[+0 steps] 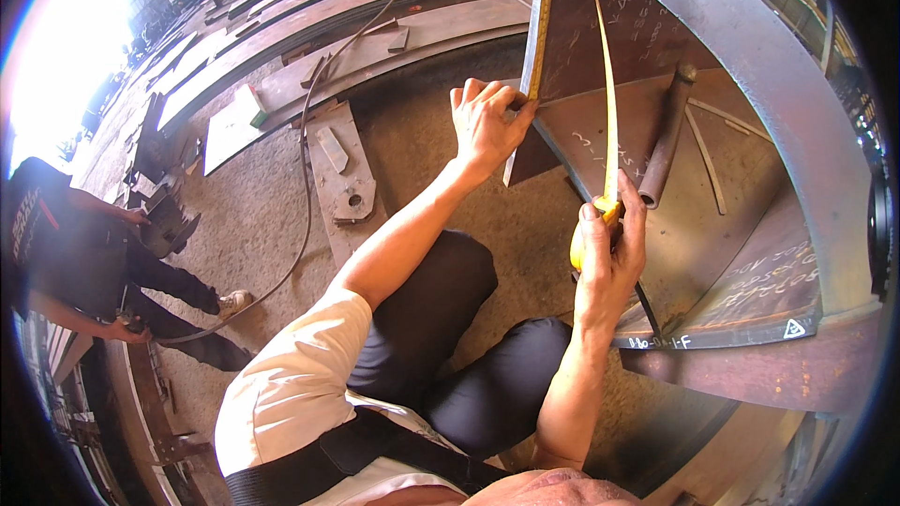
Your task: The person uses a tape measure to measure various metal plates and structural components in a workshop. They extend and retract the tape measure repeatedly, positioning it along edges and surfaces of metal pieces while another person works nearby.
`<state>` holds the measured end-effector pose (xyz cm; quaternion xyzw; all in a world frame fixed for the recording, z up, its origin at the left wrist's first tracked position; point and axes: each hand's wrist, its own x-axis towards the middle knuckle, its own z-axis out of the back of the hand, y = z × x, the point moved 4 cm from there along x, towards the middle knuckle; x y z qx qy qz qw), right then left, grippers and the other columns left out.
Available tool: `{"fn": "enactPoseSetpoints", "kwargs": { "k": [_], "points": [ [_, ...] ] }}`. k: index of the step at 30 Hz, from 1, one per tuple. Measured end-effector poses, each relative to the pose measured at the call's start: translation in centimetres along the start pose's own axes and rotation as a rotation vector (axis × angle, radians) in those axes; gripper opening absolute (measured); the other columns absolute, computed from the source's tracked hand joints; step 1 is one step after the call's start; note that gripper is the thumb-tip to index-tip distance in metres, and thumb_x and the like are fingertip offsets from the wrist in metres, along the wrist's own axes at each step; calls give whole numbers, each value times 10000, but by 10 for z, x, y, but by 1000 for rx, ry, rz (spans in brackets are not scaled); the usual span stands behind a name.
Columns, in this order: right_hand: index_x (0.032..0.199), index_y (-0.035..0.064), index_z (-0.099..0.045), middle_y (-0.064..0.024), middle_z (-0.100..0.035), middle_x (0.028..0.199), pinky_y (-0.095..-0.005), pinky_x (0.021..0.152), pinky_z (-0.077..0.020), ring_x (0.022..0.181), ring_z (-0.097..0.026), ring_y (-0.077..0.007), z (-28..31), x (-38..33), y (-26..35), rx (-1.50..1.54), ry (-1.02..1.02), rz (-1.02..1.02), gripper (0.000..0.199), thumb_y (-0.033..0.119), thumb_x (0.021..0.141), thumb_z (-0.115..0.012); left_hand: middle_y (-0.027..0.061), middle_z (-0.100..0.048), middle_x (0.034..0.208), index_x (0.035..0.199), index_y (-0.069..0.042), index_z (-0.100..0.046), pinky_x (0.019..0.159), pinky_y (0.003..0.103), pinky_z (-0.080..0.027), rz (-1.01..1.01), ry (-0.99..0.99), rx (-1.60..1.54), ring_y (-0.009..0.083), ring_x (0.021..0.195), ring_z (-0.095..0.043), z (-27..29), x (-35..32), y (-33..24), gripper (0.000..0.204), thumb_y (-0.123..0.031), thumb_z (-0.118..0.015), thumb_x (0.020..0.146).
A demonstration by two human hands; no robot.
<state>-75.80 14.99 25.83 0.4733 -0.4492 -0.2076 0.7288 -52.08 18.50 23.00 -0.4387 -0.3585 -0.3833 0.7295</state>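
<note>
My right hand (614,258) is closed around a yellow tape measure (581,245). Its yellow blade (607,84) runs up in a slight curve and leaves the picture at the top. To the left, my left hand (492,122) has its fingers bent around the edge of an upright flat steel bar (532,56). A yellow graduated strip (541,33) lies along that bar and reaches down to my fingertips. Whether it joins the blade from my right hand is out of view. Both hands are beside a large steel weldment (684,319) with chalk marks on its plates.
A rusty pipe (670,136) and thin metal strips (705,159) rest inside the weldment. A hose (307,178) crosses the floor past a steel plate with a hole (345,169). Long steel beams (375,0) lie behind. Another person (94,262) stands at the left.
</note>
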Motion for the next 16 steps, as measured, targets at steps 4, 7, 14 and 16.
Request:
{"fn": "enactPoseSetpoints", "kwargs": {
  "k": [4, 7, 14, 16],
  "points": [
    [1332, -14, -522, -185, -566, 1234, -392, 979, -418, 1116, -549, -271, 0, -1, 1, -3, -5, 4, 475, 211, 925, -619, -45, -627, 736, 741, -163, -719, 795, 373, -353, -7, 1, 6, 197, 812, -530, 0, -1, 1, 183, -330, -794, 749],
    [1331, -12, -524, -186, -570, 1231, -393, 978, -420, 1117, -552, -272, 0, 0, 0, -15, -11, 25, 474, 215, 925, -620, -43, -623, 732, 743, -160, -720, 800, 374, -354, -5, 11, 9, 197, 813, -528, 1, 0, 1, 186, -331, -794, 749],
    [1330, -5, -528, -186, -573, 1228, -393, 979, -421, 1113, -557, -278, 0, -1, 1, -1, -14, 15, 477, 232, 927, -622, -40, -616, 723, 751, -158, -723, 803, 374, -357, -11, 9, 7, 200, 814, -527, 0, 0, 1, 191, -335, -792, 754],
    [1331, -1, -529, -183, -573, 1235, -395, 983, -418, 1115, -557, -276, 0, 0, 1, -1, -14, 17, 476, 234, 927, -622, -36, -627, 733, 752, -147, -722, 817, 382, -359, 5, 34, 8, 202, 824, -531, 2, 1, -1, 207, -340, -796, 751]
  ]
}}
